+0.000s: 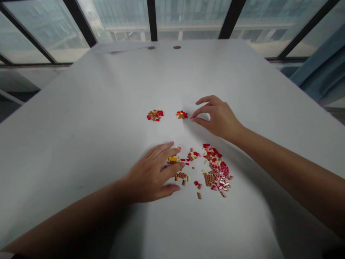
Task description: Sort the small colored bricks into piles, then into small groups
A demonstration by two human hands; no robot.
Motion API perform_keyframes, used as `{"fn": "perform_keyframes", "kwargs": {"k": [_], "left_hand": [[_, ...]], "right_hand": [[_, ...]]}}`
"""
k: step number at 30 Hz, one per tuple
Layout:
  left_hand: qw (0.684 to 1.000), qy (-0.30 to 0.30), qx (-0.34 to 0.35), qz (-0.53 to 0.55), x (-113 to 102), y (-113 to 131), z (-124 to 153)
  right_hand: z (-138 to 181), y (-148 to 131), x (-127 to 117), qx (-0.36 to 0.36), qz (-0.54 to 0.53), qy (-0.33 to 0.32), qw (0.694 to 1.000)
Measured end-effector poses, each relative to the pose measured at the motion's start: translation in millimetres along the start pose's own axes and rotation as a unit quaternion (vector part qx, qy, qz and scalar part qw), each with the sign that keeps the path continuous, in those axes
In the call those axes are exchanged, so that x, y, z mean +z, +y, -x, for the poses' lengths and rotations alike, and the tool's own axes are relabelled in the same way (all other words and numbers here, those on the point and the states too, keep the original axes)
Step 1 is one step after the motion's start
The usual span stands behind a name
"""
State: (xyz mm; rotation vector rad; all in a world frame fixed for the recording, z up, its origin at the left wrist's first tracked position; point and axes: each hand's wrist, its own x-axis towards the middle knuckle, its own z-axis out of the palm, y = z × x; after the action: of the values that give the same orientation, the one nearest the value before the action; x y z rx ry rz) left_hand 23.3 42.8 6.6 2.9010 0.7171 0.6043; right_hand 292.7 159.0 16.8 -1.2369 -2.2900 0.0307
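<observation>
Small toy building bricks lie in several groups on a white table (107, 90). My left hand (156, 172) rests palm down with its fingers spread over some brown, yellow and orange bricks (181, 175), partly hiding them. My right hand (218, 117) is raised at the right of a small red and orange brick pile (181, 114). Its thumb and index finger pinch a tiny red brick (191, 118); the other fingers are bent. To the left sits another small pile of brown and red bricks (155, 115). Below my right forearm spreads the largest pile, red, pink and brown (218, 171).
Two round grommets (177, 47) are set near the table's far edge. Behind it stand windows with dark frames (152, 21). A blue curtain (322, 68) hangs at the right. A few loose bricks (199, 195) lie between my left hand and the large pile.
</observation>
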Motion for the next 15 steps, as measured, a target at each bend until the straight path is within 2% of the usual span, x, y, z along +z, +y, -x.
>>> {"fn": "perform_keyframes", "kwargs": {"k": [3, 6, 10, 15], "left_hand": [[1.0, -0.001, 0.001, 0.004, 0, 0, 0], [1.0, -0.001, 0.0, 0.003, 0, 0, 0], [1.0, -0.004, -0.003, 0.006, 0, 0, 0], [1.0, -0.002, -0.004, 0.007, 0, 0, 1]], "right_hand": [[-21, 17, 20, 0.047, 0.003, 0.018, 0.999], [-28, 25, 31, 0.043, -0.004, 0.002, 0.999], [-24, 28, 33, 0.023, -0.005, -0.015, 1.0], [-18, 30, 30, 0.031, -0.014, -0.013, 0.999]]}}
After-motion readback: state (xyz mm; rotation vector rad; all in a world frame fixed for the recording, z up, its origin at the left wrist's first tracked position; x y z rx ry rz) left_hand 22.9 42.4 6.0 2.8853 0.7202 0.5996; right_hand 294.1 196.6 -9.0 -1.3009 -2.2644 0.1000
